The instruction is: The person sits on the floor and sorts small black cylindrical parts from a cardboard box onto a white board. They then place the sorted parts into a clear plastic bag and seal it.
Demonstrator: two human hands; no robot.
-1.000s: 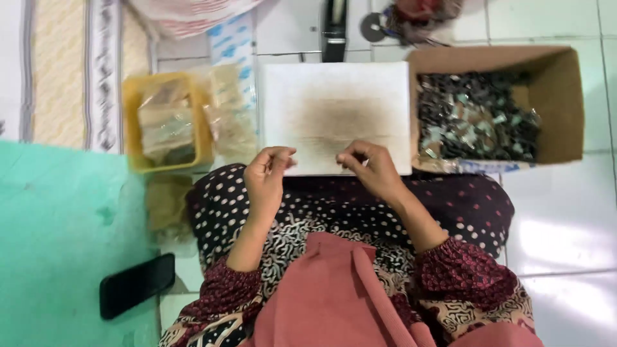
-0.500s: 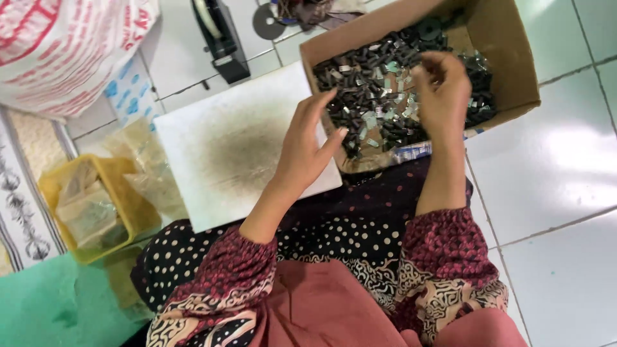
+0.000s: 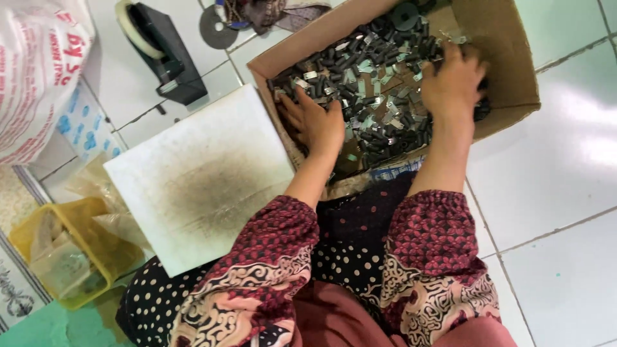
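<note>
Down on the white tiled floor (image 3: 553, 257), the cardboard box (image 3: 508, 58) sits right by the knees so both hands reach the small dark parts (image 3: 379, 77): left hand (image 3: 316, 122) spread flat on them, right hand (image 3: 453, 80) curled in the pile, grip unclear, with the stained white board (image 3: 205, 180) waiting alongside.

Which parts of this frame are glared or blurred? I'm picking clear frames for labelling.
Head view: glare whitens the glossy white floor tiles at right; the right hand in the brown cardboard box looks slightly motion-blurred; the small dark metal parts stay fairly sharp.
</note>
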